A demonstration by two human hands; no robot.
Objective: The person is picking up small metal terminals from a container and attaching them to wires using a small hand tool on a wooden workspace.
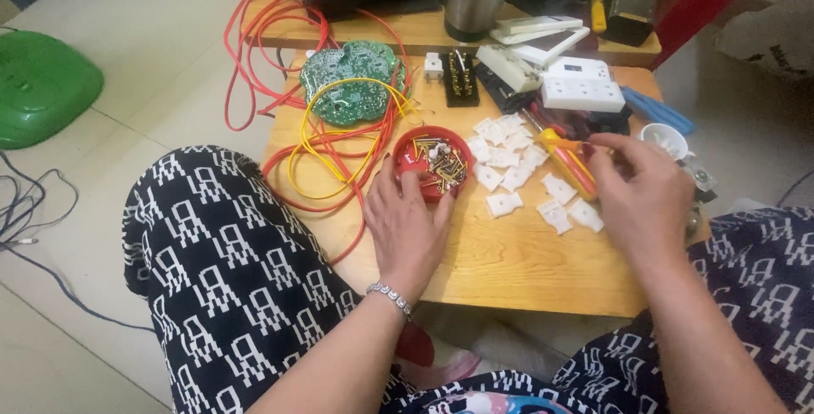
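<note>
my left hand [407, 226] rests on the low wooden table [500, 261], its fingers spread and reaching into the small red dish [417, 158] of brass screws [445, 166]; the fingertips sit at the dish's near edge, and i can't tell whether they have pinched a screw yet. my right hand [640, 198] is closed around the yellow and red screwdriver [570, 164], fingers wrapped on its handle, the shaft pointing up and left over the heap of small white plastic pieces [509, 155].

as for how far along i am, i'd judge it as early to middle: the white pieces lie loose in a scatter between the dish and my right hand, none visibly joined to anything, and the dish holds plenty of screws. beyond them, a few white socket plates [583, 92] are stacked at the far side of the table, and i can't tell whether those are finished or waiting. a black part with brass contacts [460, 79] lies just beside a small white block.

to the left, a green circuit board [352, 79] sits tangled in red and yellow wires [326, 147], well apart from both hands and untouched. a steel cup [471, 3] stands at the back.
</note>
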